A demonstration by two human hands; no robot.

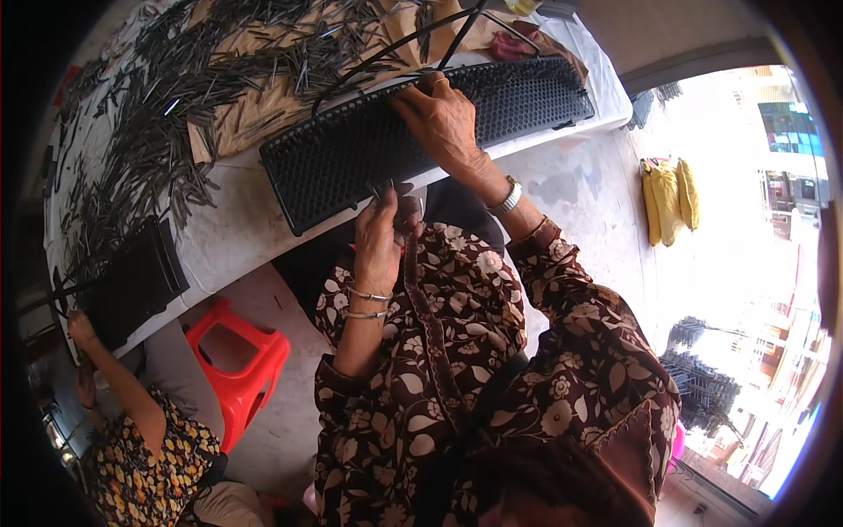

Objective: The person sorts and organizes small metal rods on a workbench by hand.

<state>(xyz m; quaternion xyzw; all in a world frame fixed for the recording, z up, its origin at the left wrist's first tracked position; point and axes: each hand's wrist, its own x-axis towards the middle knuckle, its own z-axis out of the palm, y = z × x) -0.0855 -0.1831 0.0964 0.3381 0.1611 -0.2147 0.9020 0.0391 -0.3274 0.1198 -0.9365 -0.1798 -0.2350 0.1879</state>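
A long black perforated tray (351, 154) lies along the near edge of the cloth-covered table (237, 233), its near rim overhanging toward the lap. The right hand (443, 123) lies on top of the tray near its far edge, fingers curled; whether it pinches anything I cannot tell. The left hand (378, 237) sits just below the near rim, fingers closed round a small bunch of thin dark pins (379, 191). Done well, the tray would be held steady and the pins fed upright, one per hole, row by row. Loose pins (167, 97) cover the far left corner.
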